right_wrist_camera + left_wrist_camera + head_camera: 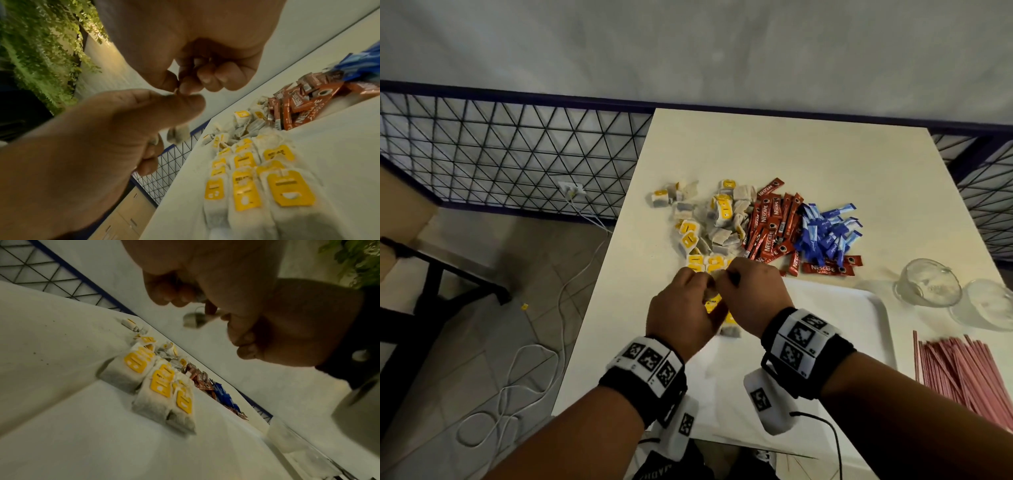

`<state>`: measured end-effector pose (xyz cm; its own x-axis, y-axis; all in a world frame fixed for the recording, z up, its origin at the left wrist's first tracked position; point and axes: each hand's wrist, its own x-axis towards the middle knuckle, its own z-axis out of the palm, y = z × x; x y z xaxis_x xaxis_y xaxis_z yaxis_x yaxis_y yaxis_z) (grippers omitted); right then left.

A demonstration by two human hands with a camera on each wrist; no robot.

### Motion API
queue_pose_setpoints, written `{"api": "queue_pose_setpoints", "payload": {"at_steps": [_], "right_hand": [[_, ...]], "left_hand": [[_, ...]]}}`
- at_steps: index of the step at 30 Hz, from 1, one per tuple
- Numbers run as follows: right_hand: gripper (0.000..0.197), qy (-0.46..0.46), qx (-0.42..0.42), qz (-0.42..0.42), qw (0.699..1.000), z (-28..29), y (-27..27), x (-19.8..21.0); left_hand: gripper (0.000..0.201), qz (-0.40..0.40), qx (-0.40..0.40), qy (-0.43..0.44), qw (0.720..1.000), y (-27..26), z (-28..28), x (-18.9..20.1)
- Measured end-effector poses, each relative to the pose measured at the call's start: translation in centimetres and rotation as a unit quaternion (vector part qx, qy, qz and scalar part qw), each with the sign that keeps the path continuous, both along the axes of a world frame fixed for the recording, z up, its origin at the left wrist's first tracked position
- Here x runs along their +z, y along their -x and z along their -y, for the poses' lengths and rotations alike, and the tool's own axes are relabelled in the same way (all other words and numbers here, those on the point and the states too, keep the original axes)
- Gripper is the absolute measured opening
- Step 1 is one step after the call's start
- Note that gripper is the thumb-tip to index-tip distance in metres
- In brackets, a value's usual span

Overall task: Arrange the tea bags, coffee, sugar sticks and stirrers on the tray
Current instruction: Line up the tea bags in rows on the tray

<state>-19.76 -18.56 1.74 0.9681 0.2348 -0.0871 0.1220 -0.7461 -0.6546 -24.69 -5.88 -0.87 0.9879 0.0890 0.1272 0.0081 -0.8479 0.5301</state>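
Both hands meet over the far left corner of the white tray (873, 308). My left hand (703, 282) and right hand (727, 278) each pinch one small tea bag (193, 319) by its top, and the bag hangs below the fingers. Under the hands, several tea bags with yellow tags (244, 190) lie in rows on the tray. Behind the tray is a loose heap of tea bags (709, 222), then red coffee sticks (770, 229) and blue sugar sticks (825, 233). Pink stirrers (962, 370) lie in a bundle at the right.
Two clear glass cups (928, 284) (989, 305) stand right of the tray. The cream table (791, 150) is bare at the back. A wire mesh fence (517, 147) runs behind and left; white cables (524, 377) lie on the floor.
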Motion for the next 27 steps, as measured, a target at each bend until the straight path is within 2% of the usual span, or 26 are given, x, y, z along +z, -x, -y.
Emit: {"api": "queue_pose_setpoints", "payload": {"at_steps": [2, 4, 7, 10, 12, 17, 24, 27], "right_hand": [[0.030, -0.017, -0.001, 0.006, 1.000, -0.3, 0.0, 0.2], [0.031, -0.029, 0.008, 0.018, 0.999, -0.3, -0.1, 0.2], [0.032, -0.011, 0.028, 0.006, 1.000, 0.8, -0.3, -1.2], [0.019, 0.052, 0.061, -0.037, 0.996, 2.8, -0.1, -3.9], [0.014, 0.085, 0.085, -0.061, 0.991, 3.6, 0.4, -5.3], [0.019, 0.083, 0.117, -0.089, 0.986, 4.3, 1.1, -6.9], [0.018, 0.079, 0.136, -0.075, 0.985, 3.7, 1.6, -7.9], [0.017, 0.078, 0.139, -0.070, 0.985, 3.7, 1.7, -8.2]], "left_hand": [[0.016, 0.024, 0.012, -0.032, 0.999, -0.2, -0.4, -0.2], [0.027, 0.015, 0.001, -0.014, 1.000, -0.5, -1.5, -0.4], [0.040, -0.130, 0.015, 0.123, 0.984, -0.7, -3.9, -1.0], [0.037, -0.263, 0.014, 0.120, 0.957, -0.5, -5.9, -3.2], [0.032, -0.306, 0.004, 0.109, 0.946, -0.2, -6.1, -4.1], [0.035, -0.309, 0.014, 0.084, 0.947, -0.3, -5.3, -4.7], [0.019, -0.248, 0.054, 0.059, 0.965, -0.1, -4.0, -4.7], [0.030, -0.235, 0.112, 0.105, 0.960, 0.2, -3.9, -5.2]]}}
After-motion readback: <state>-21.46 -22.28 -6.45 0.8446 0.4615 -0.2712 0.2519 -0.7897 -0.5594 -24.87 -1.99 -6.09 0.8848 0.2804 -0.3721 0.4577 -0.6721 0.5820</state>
